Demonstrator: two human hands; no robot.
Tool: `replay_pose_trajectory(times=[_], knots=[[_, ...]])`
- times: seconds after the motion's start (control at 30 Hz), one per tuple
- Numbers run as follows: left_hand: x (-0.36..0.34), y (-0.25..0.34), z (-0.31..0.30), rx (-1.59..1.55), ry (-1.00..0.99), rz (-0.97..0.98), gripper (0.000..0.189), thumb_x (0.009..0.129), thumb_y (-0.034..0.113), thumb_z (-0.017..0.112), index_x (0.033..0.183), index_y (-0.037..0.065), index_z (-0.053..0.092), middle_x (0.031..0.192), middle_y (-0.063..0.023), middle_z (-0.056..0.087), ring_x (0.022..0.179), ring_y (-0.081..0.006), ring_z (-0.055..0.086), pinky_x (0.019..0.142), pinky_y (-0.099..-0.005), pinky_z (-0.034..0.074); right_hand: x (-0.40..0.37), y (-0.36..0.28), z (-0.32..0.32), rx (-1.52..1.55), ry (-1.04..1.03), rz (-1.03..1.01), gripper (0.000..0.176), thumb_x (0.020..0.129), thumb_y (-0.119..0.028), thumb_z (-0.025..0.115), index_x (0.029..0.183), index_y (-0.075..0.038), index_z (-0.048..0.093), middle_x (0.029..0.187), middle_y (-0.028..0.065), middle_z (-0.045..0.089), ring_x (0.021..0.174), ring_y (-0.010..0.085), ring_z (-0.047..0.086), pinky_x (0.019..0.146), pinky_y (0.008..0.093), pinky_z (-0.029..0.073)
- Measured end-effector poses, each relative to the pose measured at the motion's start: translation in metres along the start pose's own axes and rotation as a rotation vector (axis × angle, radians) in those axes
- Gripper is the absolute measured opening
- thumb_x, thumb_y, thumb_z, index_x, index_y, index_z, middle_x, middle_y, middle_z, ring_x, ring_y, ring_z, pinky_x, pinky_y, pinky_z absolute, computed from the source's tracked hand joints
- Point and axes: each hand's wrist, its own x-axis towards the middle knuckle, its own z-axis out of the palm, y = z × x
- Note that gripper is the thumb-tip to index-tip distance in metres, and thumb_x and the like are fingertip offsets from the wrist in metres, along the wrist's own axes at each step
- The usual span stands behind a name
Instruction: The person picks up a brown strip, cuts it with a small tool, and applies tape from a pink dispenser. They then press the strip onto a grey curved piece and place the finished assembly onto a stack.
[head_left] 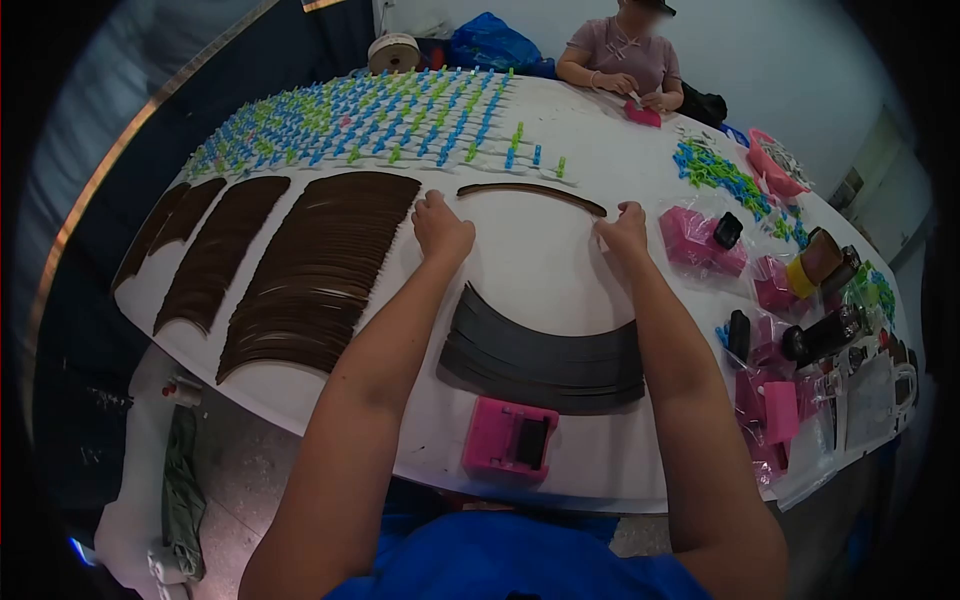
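Note:
A thin curved dark brown strip point(530, 190) lies on the white table in front of me. My left hand point(442, 228) is just below its left end, fingers bent and apart, with nothing visible in them. Near the strip's right end is my right hand point(624, 232), thumb and fingers apart; whether it touches the strip is unclear. Left of my left hand lies a broad stack of brown curved strips point(315, 270). Between my forearms rests a fan of wide dark grey curved strips point(540, 358), with a pink block point(508, 440) bearing a black piece below it.
Rows of blue and green clips point(350, 120) cover the far left. Loose clips point(725, 178), a pink basket point(778, 165) and bagged pink blocks point(703, 238) are at right. Dark bottles point(825, 333) stand near my right arm. A co-worker point(625, 60) handles a pink item across the table.

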Motion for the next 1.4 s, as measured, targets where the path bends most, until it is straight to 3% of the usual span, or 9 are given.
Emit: replay_pose_trajectory(times=[0.17, 0.27, 0.33, 0.43, 0.6, 0.63, 0.67, 0.77, 1.4], knots=[[-0.039, -0.005, -0.043, -0.182, 0.003, 0.063, 0.049, 0.079, 0.008, 0.073, 0.122, -0.003, 0.052, 0.125, -0.0244, 0.054, 0.113, -0.0373, 0.059, 0.1, -0.0434, 0.049, -0.009, 0.023, -0.03, 0.239, -0.212, 0.002, 0.06, 0.08, -0.028, 0.084, 0.125, 0.004, 0.058, 0.121, 0.0166, 0.062, 0.109, 0.0262, 0.063, 0.091, 0.0374, 0.054], [-0.079, -0.002, -0.081, -0.311, -0.117, 0.124, 0.039, 0.081, 0.009, 0.074, 0.114, -0.002, 0.057, 0.112, -0.0192, 0.062, 0.095, -0.031, 0.066, 0.089, -0.0403, 0.053, -0.041, 0.026, -0.065, 0.462, -0.346, 0.211, 0.044, 0.087, -0.024, 0.081, 0.119, 0.001, 0.063, 0.102, 0.0076, 0.064, 0.094, 0.0174, 0.062, 0.081, 0.0315, 0.053], [-0.106, -0.008, -0.095, -0.458, -0.116, 0.204, 0.029, 0.085, 0.008, 0.075, 0.109, 0.0, 0.061, 0.093, -0.0123, 0.067, 0.076, -0.0222, 0.065, 0.075, -0.036, 0.054, -0.071, 0.019, -0.089, 0.587, -0.372, 0.156, 0.029, 0.096, -0.026, 0.073, 0.108, -0.001, 0.066, 0.089, 0.0044, 0.065, 0.082, 0.0135, 0.062, 0.071, 0.0293, 0.051], [-0.15, -0.016, -0.12, -0.522, -0.187, 0.189, 0.018, 0.093, 0.008, 0.073, 0.104, 0.0, 0.062, 0.078, -0.0087, 0.066, 0.071, -0.0145, 0.06, 0.067, -0.0314, 0.05, -0.134, -0.014, -0.131, 0.432, -0.365, 0.041, 0.024, 0.098, -0.029, 0.07, 0.098, -0.005, 0.066, 0.077, 0.0009, 0.062, 0.069, 0.0098, 0.059, 0.064, 0.0283, 0.049], [-0.196, -0.034, -0.148, -0.577, -0.242, 0.181, 0.018, 0.099, 0.014, 0.071, 0.103, -0.001, 0.063, 0.069, -0.0053, 0.06, 0.063, -0.0099, 0.053, 0.059, -0.0292, 0.045, -0.243, -0.02, -0.168, 0.146, -0.384, -0.179, 0.027, 0.1, -0.028, 0.069, 0.087, -0.005, 0.062, 0.075, 0.0062, 0.061, 0.065, 0.0183, 0.06, 0.063, 0.0345, 0.05], [-0.202, -0.034, -0.156, -0.574, -0.246, 0.183, 0.019, 0.099, 0.016, 0.071, 0.104, -0.001, 0.063, 0.067, -0.0046, 0.059, 0.062, -0.0093, 0.051, 0.058, -0.029, 0.044, -0.261, -0.015, -0.171, 0.064, -0.343, -0.399, 0.021, 0.095, -0.023, 0.072, 0.087, -0.006, 0.064, 0.081, 0.0089, 0.062, 0.072, 0.0252, 0.062, 0.068, 0.0376, 0.052], [-0.206, -0.036, -0.16, -0.575, -0.247, 0.18, 0.019, 0.099, 0.016, 0.071, 0.104, -0.001, 0.063, 0.067, -0.0046, 0.059, 0.062, -0.0093, 0.051, 0.058, -0.029, 0.044, -0.271, -0.013, -0.173, -0.019, -0.3, -0.623, 0.016, 0.091, -0.018, 0.075, 0.088, -0.006, 0.066, 0.086, 0.0116, 0.064, 0.08, 0.032, 0.064, 0.073, 0.0407, 0.053], [-0.217, -0.04, -0.175, -0.472, -0.241, 0.249, 0.021, 0.099, 0.017, 0.072, 0.106, -0.001, 0.064, 0.065, -0.0056, 0.059, 0.058, -0.0101, 0.051, 0.055, -0.0296, 0.042, -0.289, -0.007, -0.172, -0.076, -0.193, -0.832, 0.012, 0.084, -0.008, 0.076, 0.085, -0.005, 0.064, 0.09, 0.0103, 0.063, 0.087, 0.0325, 0.062, 0.076, 0.0406, 0.053], [-0.242, 0.013, -0.198, -0.323, -0.317, 0.586, 0.011, 0.094, 0.013, 0.071, 0.102, 0.005, 0.068, 0.077, -0.0138, 0.069, 0.069, -0.0308, 0.068, 0.066, -0.0386, 0.053, -0.281, 0.0, -0.171, -0.308, -0.112, -0.9, 0.012, 0.08, -0.008, 0.077, 0.085, -0.006, 0.066, 0.093, 0.008, 0.064, 0.091, 0.0297, 0.062, 0.081, 0.0405, 0.053]])
